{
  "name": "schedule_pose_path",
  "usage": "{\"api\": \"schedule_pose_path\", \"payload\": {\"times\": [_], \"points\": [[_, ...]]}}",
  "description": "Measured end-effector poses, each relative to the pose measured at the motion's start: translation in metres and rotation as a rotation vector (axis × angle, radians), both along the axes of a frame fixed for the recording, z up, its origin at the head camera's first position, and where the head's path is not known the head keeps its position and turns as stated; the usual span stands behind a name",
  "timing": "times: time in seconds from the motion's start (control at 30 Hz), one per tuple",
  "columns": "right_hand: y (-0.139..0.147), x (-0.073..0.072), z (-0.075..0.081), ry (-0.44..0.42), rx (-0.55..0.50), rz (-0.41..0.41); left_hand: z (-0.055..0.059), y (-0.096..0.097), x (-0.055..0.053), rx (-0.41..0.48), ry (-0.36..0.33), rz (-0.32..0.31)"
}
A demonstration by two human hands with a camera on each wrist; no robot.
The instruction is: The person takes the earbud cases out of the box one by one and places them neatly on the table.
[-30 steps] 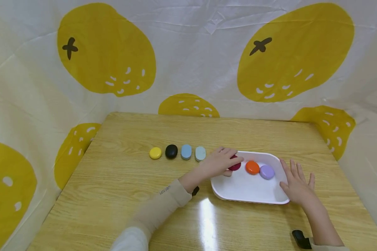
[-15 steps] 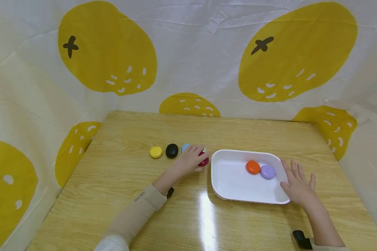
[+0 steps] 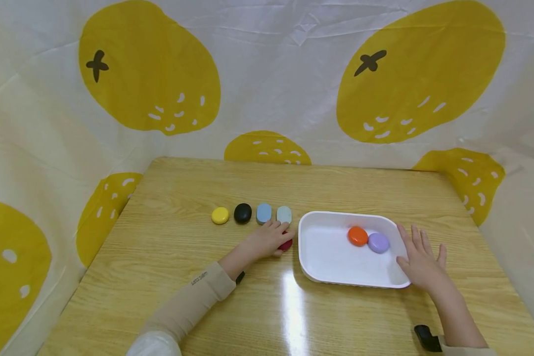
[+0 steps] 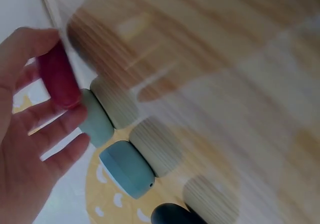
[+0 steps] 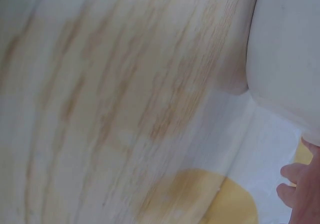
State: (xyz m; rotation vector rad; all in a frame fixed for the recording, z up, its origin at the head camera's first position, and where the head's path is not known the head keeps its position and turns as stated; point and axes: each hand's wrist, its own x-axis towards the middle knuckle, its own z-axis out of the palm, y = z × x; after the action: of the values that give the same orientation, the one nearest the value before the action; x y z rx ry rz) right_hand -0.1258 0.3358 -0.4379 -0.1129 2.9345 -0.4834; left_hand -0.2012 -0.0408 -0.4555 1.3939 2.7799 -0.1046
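Observation:
My left hand (image 3: 264,241) pinches a dark red rounded piece (image 4: 59,76) between thumb and fingers, low over the table just left of the white tray (image 3: 333,283). Right beyond the fingers lies a pale green piece (image 3: 284,215), with a light blue piece (image 3: 264,213) to its left. My right hand (image 3: 422,264) rests with spread fingers against the tray's right rim. Inside the tray an orange piece (image 3: 358,236) and a lilac piece (image 3: 378,243) lie side by side. In the right wrist view only some fingers (image 5: 292,174) show beside the tray's outer wall.
A black piece (image 3: 243,213) and a yellow piece (image 3: 220,215) continue the row to the left on the wooden table (image 3: 182,277). Behind the table hangs a white cloth (image 3: 276,74) printed with large yellow fruit.
My left hand has carried the dark red piece out of the tray to the left, then slightly nearer, below the pale green piece. The right hand has stayed at the tray's rim.

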Motion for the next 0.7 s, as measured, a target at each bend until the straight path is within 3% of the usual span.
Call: {"api": "schedule_pose_path", "payload": {"times": [0.1, 0.47, 0.7], "points": [[0.000, 0.000, 0.001, -0.009, -0.001, -0.002, -0.001, 0.000, 0.001, -0.030, -0.029, 0.012], [0.001, 0.001, 0.002, -0.013, -0.004, -0.007, 0.005, 0.001, 0.004, 0.018, -0.096, 0.064], [0.001, 0.000, 0.003, -0.027, -0.012, 0.001, 0.025, 0.011, -0.003, 0.088, -0.020, 0.088]]}}
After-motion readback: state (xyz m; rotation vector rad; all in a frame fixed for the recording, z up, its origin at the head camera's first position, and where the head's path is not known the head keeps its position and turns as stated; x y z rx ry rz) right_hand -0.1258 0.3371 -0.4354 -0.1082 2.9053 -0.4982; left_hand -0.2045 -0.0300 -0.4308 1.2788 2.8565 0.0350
